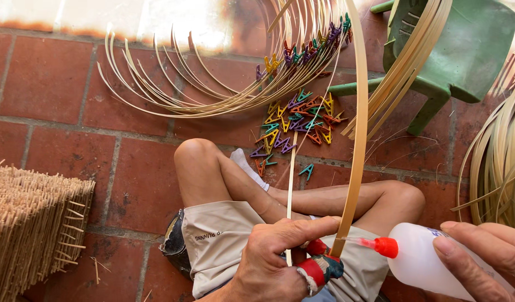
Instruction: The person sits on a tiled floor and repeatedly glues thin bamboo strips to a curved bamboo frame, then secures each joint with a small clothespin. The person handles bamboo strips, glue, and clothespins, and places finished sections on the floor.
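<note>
My left hand (274, 257) pinches the lower end of a long curved bamboo strip (359, 128) between thumb and forefinger, above my lap. Red and blue tape wraps one of its fingers. My right hand (481, 257) holds a white squeeze bottle (422, 260) on its side. The bottle's red nozzle (380, 245) points left and its tip almost touches the strip's end. A thinner strip (291, 184) runs up from my left hand between my crossed legs.
Several coloured plastic clips (296, 126) lie on the red brick floor (56, 84) ahead of my knees. Bundled bamboo strips (212, 95) with clips arc across the top. A green plastic stool (464, 50) stands top right. A woven stick frame (33, 223) sits left.
</note>
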A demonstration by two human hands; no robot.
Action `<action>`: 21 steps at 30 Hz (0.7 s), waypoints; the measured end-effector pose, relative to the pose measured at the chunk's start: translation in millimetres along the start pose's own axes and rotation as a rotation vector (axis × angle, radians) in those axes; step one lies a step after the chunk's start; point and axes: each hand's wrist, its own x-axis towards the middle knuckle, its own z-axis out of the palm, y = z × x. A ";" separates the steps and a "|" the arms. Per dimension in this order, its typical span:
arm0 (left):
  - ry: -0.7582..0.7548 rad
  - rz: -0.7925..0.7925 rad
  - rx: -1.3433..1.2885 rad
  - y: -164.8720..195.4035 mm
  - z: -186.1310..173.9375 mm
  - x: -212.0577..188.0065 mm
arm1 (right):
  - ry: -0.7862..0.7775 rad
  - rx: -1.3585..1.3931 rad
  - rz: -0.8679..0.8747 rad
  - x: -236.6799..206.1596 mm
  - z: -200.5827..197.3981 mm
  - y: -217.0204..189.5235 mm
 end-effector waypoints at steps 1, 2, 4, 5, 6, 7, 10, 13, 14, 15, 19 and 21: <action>0.001 -0.002 -0.009 -0.1 -0.6 0.0 | -0.014 -0.010 0.022 -1.0 -0.5 0.3; 0.001 0.007 -0.018 0.1 -1.0 -0.2 | -0.014 -0.031 0.019 -3.1 -1.3 0.4; -0.002 0.024 -0.035 0.8 -1.7 -0.4 | -0.019 -0.058 0.017 -8.0 -3.4 2.2; -0.005 0.025 -0.033 1.3 -1.9 -0.3 | -0.023 -0.065 0.016 -11.0 -4.5 3.3; -0.007 0.023 -0.031 1.9 -2.1 -0.4 | -0.036 -0.056 0.015 -14.4 -5.9 4.7; -0.010 0.021 -0.029 2.8 -2.2 -0.6 | -0.043 -0.055 0.026 -18.8 -5.9 5.0; -0.018 -0.028 -0.046 5.1 -1.8 -0.9 | -0.059 -0.067 0.080 -33.9 -3.2 8.2; -0.033 -0.053 -0.036 5.8 -1.2 -0.3 | -0.058 -0.094 0.102 -47.1 -0.9 15.2; -0.030 -0.034 -0.035 5.8 -0.9 -0.3 | -0.059 -0.102 0.089 -50.1 -1.2 16.9; -0.027 -0.013 -0.034 5.2 -0.7 0.2 | -0.062 -0.111 0.047 -51.7 -2.7 18.5; -0.030 -0.016 -0.007 3.6 0.8 -0.2 | -0.070 -0.098 0.026 -43.8 -7.3 17.6; -0.022 -0.026 -0.014 3.7 1.5 -0.8 | -0.034 -0.094 -0.058 -33.5 -8.4 17.7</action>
